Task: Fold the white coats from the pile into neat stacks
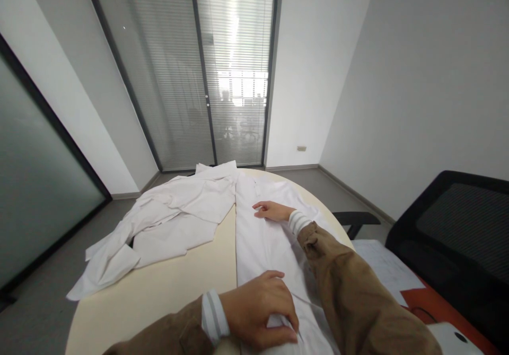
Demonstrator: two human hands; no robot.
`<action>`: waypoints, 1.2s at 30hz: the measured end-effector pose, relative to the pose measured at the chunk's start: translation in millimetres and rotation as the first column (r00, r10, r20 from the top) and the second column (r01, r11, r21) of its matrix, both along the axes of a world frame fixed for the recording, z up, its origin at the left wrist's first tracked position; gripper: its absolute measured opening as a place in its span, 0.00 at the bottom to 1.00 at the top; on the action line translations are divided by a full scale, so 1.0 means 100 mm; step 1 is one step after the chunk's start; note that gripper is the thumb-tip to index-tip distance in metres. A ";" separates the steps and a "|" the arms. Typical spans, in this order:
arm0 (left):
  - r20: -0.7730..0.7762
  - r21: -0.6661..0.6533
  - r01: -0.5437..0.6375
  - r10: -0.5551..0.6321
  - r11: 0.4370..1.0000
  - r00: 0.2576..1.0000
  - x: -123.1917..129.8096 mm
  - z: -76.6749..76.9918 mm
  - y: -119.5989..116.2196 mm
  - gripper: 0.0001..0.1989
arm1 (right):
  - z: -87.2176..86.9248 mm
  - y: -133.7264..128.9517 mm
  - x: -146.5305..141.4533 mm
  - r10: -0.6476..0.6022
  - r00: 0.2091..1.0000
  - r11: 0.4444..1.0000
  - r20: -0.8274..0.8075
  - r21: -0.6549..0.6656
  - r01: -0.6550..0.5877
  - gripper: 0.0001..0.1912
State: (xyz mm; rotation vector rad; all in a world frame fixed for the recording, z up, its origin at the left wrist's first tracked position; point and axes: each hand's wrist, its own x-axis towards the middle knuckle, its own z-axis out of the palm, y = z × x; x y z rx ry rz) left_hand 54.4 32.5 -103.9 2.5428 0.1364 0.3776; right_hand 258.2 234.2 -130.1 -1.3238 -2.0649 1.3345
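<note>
Left hand curls over white cloth; whether it grips, I cannot tell. At its twelve o'clock, the right hand rests loosely spread; at ten, rumpled fabric.

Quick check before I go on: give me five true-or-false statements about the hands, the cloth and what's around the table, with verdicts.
1. The right hand is farther from the camera than the left hand. True.
2. Rumpled white cloth lies on the left side of the round table. True.
3. The left hand is over that rumpled cloth. False: it is over the flatter white cloth at right.
4. The black mesh-backed chair stands left of the table. False: it stands right.
5. Striped cuffs show at both wrists. True.
</note>
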 end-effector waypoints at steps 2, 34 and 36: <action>-0.010 0.048 -0.003 0.003 0.999 1.000 0.02 -0.03 -0.01 0.08 | 0.00 -0.01 0.00 0.000 1.000 1.000 -0.005 -0.004 0.000 0.34; -0.068 0.399 0.031 -0.004 0.917 0.998 0.10 -0.29 -0.10 0.25 | 0.02 -0.33 -0.57 -0.010 0.878 0.806 0.478 0.524 -0.276 0.33; -0.054 0.434 0.048 -0.027 0.900 0.998 0.11 -0.35 -0.09 0.23 | -0.03 -0.30 -0.62 -0.026 0.859 0.852 0.512 0.460 -0.249 0.36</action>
